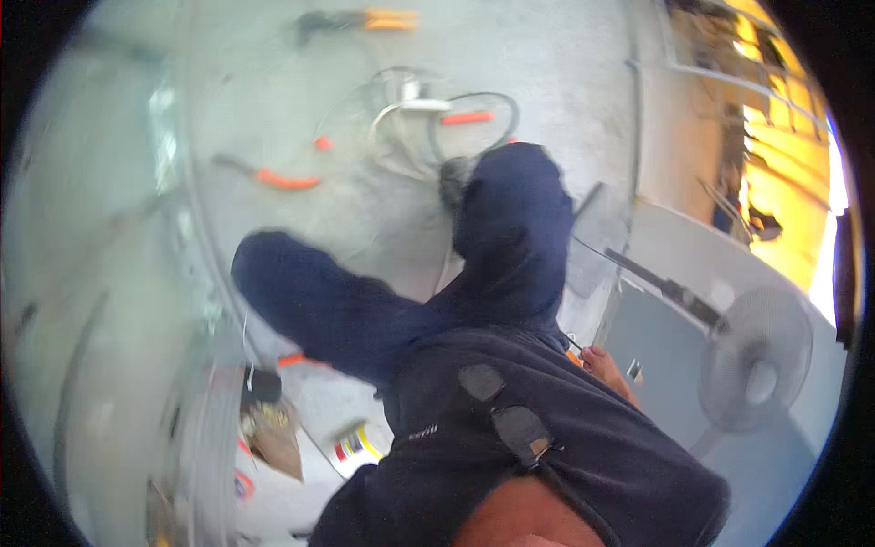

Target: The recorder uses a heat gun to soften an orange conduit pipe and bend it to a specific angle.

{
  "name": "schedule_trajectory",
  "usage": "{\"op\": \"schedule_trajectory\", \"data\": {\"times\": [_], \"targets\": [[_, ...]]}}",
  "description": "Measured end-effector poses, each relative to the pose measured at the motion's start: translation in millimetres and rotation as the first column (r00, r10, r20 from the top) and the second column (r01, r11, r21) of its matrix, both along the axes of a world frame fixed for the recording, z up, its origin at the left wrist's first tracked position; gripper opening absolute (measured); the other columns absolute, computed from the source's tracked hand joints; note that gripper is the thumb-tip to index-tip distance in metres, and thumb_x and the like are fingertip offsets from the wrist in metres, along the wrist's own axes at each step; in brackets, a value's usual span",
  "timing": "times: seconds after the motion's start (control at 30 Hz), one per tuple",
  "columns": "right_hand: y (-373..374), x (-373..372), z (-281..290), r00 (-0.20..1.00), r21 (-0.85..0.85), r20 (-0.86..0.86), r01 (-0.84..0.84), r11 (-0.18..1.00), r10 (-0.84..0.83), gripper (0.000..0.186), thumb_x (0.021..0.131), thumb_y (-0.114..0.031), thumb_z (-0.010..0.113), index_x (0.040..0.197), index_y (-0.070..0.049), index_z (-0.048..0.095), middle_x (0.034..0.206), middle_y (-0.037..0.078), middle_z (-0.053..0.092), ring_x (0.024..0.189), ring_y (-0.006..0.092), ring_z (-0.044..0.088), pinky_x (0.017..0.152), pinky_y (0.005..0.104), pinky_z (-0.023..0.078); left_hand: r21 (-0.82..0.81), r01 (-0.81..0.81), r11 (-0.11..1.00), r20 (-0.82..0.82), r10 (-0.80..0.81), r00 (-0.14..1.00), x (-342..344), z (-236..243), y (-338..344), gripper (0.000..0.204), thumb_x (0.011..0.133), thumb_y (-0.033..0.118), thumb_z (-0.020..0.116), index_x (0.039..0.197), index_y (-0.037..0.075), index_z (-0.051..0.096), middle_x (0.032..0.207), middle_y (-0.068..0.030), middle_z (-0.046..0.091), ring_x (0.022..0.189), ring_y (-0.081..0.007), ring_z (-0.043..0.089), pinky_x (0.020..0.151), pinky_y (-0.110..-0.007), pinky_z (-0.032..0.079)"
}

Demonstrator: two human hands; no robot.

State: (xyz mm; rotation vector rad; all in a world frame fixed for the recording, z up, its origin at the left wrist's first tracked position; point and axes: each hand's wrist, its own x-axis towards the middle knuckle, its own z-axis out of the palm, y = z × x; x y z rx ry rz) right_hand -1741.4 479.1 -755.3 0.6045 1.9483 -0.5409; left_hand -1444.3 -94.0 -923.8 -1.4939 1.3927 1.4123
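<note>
The person crouches over the concrete floor; the right hand, at four o'clock, pinches a thin wire. Left hand unseen. Next: steadying the wire.

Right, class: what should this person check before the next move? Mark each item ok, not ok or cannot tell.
1. Right hand in view: ok, beside the dark trouser leg.
2. What it grips: cannot tell, blurred.
3. Left hand in view: not ok, hidden.
4. Cables away from the foot: not ok, loops lie beside it.
5. Orange-handled pliers in sight: ok.
6. Fan apart from the hand: ok.
</note>
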Motion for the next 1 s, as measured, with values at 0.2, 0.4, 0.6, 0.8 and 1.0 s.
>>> {"op": "schedule_trajectory", "data": {"times": [0.2, 0.4, 0.6, 0.8, 1.0], "targets": [[61, -37, 49, 0.846, 0.099, 0.032, 0.527, 0.844, -0.532, 0.018, 0.102, -0.031, 0.061, 0.099, -0.013, 0.061, 0.077, -0.003, 0.055, 0.061, 0.0102, 0.055, 0.050, 0.0268, 0.045, 0.211, 0.083, 0.974, 0.029, -0.091, 0.995, 3, -1, 74, 0.033, 0.096, 0.030, 0.068, 0.110, 0.000, 0.071, 0.097, -0.0088, 0.074, 0.076, -0.0173, 0.070, 0.069, -0.032, 0.056], [49, -157, 134, 0.938, 0.161, -0.095, 0.346, 0.925, -0.334, 0.033, 0.095, -0.044, 0.068, 0.099, -0.013, 0.062, 0.078, -0.005, 0.052, 0.061, 0.0081, 0.051, 0.046, 0.0254, 0.046, 0.525, 0.255, 0.812, -0.080, -0.252, 0.965, 22, -11, 125, 0.034, 0.095, 0.030, 0.068, 0.110, 0.000, 0.071, 0.098, -0.0091, 0.074, 0.077, -0.0175, 0.070, 0.070, -0.032, 0.057], [-15, -247, 209, 0.926, 0.331, -0.378, 0.115, 0.937, 0.019, 0.028, 0.101, -0.040, 0.056, 0.093, -0.014, 0.060, 0.068, -0.007, 0.044, 0.057, 0.0047, 0.047, 0.044, 0.0232, 0.034, 0.801, 0.301, 0.518, -0.184, -0.266, 0.946, 23, -62, 51, 0.034, 0.095, 0.030, 0.069, 0.111, -0.001, 0.072, 0.099, -0.0094, 0.075, 0.078, -0.0178, 0.071, 0.071, -0.032, 0.057], [-90, -306, 253, 0.708, 0.451, -0.667, 0.138, 0.882, 0.230, 0.034, 0.103, -0.044, 0.054, 0.093, -0.012, 0.060, 0.067, -0.007, 0.040, 0.055, 0.0042, 0.035, 0.047, 0.0247, 0.027, 0.736, 0.002, 0.676, 0.162, -0.179, 0.970, -27, -70, -95, 0.030, 0.097, 0.024, 0.066, 0.105, -0.005, 0.069, 0.083, -0.0193, 0.074, 0.068, -0.0267, 0.074, 0.059, -0.039, 0.061], [-146, -366, 290, 0.685, 0.490, -0.576, -0.148, 0.859, 0.447, 0.034, 0.104, -0.044, 0.056, 0.098, -0.011, 0.063, 0.070, -0.009, 0.038, 0.056, 0.0029, 0.032, 0.049, 0.0227, 0.025, -0.482, 0.481, 0.732, -0.078, -0.583, 0.809, -241, 8, -196, 0.028, 0.104, 0.025, 0.057, 0.095, 0.000, 0.062, 0.069, -0.0043, 0.062, 0.061, -0.0145, 0.063, 0.055, -0.031, 0.049]]}}
